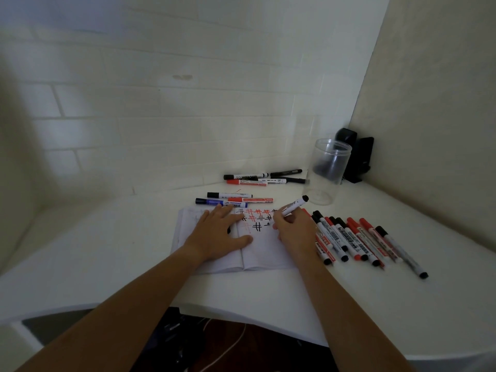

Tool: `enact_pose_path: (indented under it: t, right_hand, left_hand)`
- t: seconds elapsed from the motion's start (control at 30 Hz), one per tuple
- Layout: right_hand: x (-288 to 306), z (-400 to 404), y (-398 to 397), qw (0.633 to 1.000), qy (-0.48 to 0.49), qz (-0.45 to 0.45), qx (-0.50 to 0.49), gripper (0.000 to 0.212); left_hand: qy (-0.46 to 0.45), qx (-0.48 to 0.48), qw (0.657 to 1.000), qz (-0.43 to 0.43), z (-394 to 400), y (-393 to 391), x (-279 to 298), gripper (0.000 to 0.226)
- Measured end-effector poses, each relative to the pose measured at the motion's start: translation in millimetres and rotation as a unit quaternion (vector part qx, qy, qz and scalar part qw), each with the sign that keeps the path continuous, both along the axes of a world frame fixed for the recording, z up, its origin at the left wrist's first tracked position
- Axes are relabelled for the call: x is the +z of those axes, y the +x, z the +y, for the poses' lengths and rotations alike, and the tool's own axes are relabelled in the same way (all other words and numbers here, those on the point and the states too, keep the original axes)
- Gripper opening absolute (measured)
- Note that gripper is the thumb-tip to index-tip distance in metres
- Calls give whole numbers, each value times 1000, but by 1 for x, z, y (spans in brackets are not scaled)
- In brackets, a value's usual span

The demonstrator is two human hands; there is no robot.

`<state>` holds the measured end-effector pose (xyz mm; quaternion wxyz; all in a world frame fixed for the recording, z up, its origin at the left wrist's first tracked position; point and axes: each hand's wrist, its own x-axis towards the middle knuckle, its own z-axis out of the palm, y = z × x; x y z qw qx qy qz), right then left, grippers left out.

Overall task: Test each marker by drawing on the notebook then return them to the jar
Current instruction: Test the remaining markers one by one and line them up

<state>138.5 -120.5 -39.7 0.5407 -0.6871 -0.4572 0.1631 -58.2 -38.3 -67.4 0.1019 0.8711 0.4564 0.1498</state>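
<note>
An open notebook (263, 253) lies on the white table, its right page covered with black and red hash marks. My left hand (218, 233) presses flat on the left page. My right hand (292, 232) grips a white marker with a black end (295, 204), its tip down on the page beside the marks. A clear plastic jar (328, 170) stands upright behind, to the right. Several red and black markers (357, 240) lie in a row right of the notebook. Three markers (230, 200) lie just behind the notebook, and several more markers (264, 177) lie farther back.
A black device (358, 157) stands in the corner behind the jar. White tiled wall runs along the back and a beige wall on the right. The table's front edge (241, 318) curves inward near my arms, with cables on the dark floor below.
</note>
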Motion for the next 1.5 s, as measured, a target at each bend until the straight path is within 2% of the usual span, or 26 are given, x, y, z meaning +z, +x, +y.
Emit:
enact_pose_path:
  t: [0.13,0.3,0.57,0.7,0.77,0.93,1.07,1.17,1.37,1.43,1.5]
  right_hand:
    - [1,-2,-3,998,-26,-45,38,27]
    - [-1,2,0,1000,7,-5,-25,19]
    - [0,0,0,999,-28,-27,19,28]
    - [-2,4,0,1000,-10,-9,6,25]
    - [-2,3,0,1000,0,-13,3,26]
    - [-4,3,1,1000,-17,0,12,29]
    - [-1,1,0,1000,-15,-11,19,27]
    - [-2,1,0,1000,-9,-16,22,28]
    - [3,-2,-4,999,47,-18,13,34]
    - [6,-5,-7,998,57,-16,37,30]
    - [9,-6,-9,994,58,-18,89,18]
  left_hand:
    - [4,3,1000,5,0,1,0,84]
    - [4,-5,1000,8,-1,-1,1,82]
    - [13,-6,1000,14,-1,-1,0,81]
    - [8,-10,1000,9,-2,-1,1,96]
    - [9,-10,1000,10,-2,-2,1,97]
    - [-12,-21,1000,-7,-3,-2,4,75]
    - [-23,-31,999,-30,-4,-3,5,70]
    - [-4,-15,996,-91,-5,-4,6,63]
    - [37,-16,989,-140,-5,-6,3,41]
    - [50,-26,981,-186,-5,-7,4,26]
    - [45,-29,973,-225,-9,-8,8,23]
